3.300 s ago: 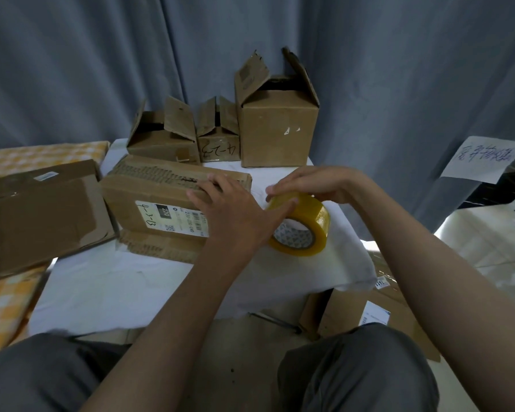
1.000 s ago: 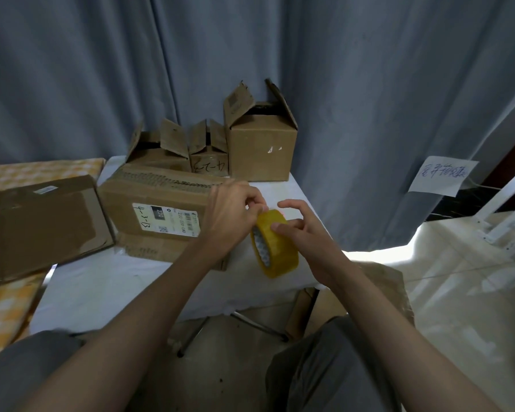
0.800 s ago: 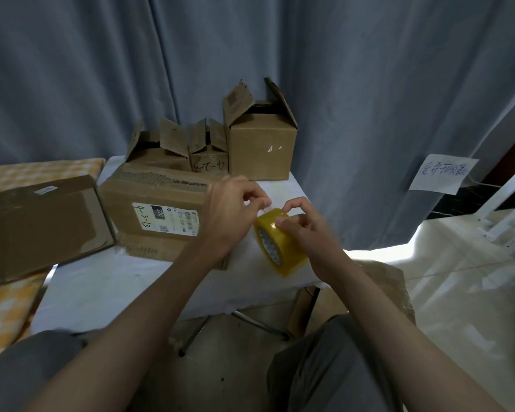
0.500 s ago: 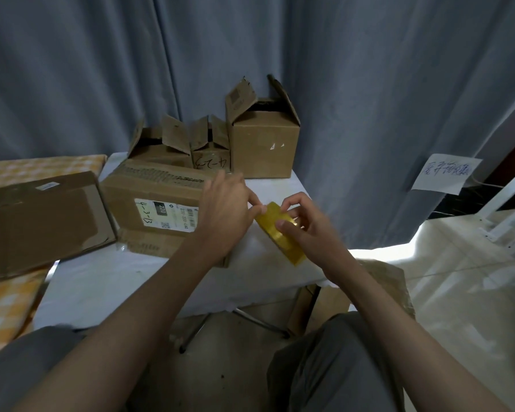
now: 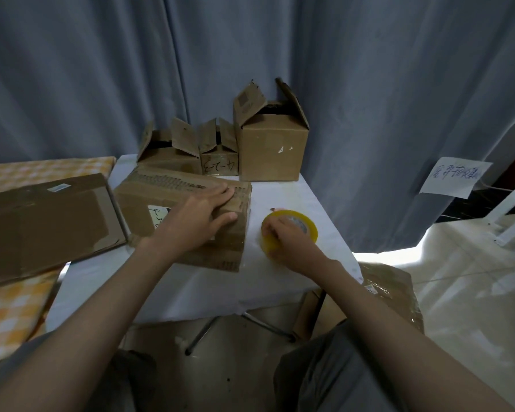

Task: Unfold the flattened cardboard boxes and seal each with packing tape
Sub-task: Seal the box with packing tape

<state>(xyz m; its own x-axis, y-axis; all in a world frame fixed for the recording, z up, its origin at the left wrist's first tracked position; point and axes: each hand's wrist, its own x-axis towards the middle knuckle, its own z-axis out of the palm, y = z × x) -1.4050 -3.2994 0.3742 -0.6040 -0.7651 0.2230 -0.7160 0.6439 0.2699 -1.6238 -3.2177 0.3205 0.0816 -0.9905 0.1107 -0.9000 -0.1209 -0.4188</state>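
A brown cardboard box (image 5: 149, 200) with a white label lies on the white table (image 5: 283, 281), its flaps closed. My left hand (image 5: 197, 218) rests flat on its right end, fingers spread. To the right, a yellow roll of packing tape (image 5: 298, 221) lies flat on the table. My right hand (image 5: 286, 242) grips the roll's near side. A large flattened cardboard box (image 5: 48, 221) lies at the left, partly over an orange checked cloth.
Three opened boxes stand at the table's back: a low one (image 5: 167, 156), a small one (image 5: 219, 165) and a tall one (image 5: 269, 150). A grey curtain hangs behind. More cardboard (image 5: 390, 289) lies on the floor at the right. A paper note (image 5: 452, 176) hangs on the curtain.
The tape roll has come down from the air onto the table, still in my right hand. My left hand let go of the roll and moved onto the box.
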